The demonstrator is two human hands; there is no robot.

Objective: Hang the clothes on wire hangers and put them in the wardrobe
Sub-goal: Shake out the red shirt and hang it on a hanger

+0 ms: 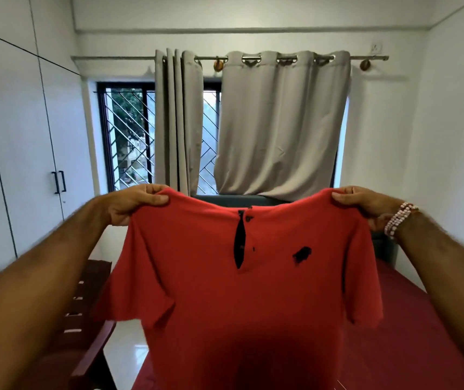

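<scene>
Below the fingers, a bed in a dark red sheet, running back to grey curtains and a barred window. Out past the left fingers, closed white wardrobe doors; lower down, a wooden chair just beside the bed edge, pale floor between. Pinched at each shoulder by left hand and right hand, fingers curled over cloth: red polo shirt, hanging spread between them.

Home bedroom: bed, wardrobe, curtains.

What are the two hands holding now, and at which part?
The left hand and right hand both pinch the red polo shirt at its shoulders, one each, holding it up spread.
</scene>
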